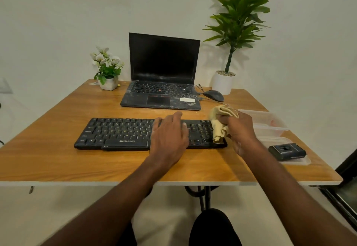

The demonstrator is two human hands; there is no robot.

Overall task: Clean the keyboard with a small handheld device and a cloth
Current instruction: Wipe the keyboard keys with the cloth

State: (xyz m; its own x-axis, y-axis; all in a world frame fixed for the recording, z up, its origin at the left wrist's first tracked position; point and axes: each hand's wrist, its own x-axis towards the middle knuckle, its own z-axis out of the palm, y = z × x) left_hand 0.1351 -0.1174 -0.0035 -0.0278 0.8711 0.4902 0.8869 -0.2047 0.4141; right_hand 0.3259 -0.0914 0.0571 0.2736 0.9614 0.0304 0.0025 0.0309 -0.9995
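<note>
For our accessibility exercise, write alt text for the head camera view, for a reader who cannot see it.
A person's right hand grips a tan cloth on the right end of a black keyboard while the left hand rests flat on its keys. On the wooden table, behind it, sits an open laptop; a small black device lies right.

"zebronics" in white on keyboard point(123, 135) front edge; laptop point(162, 91) logo unreadable.
</note>
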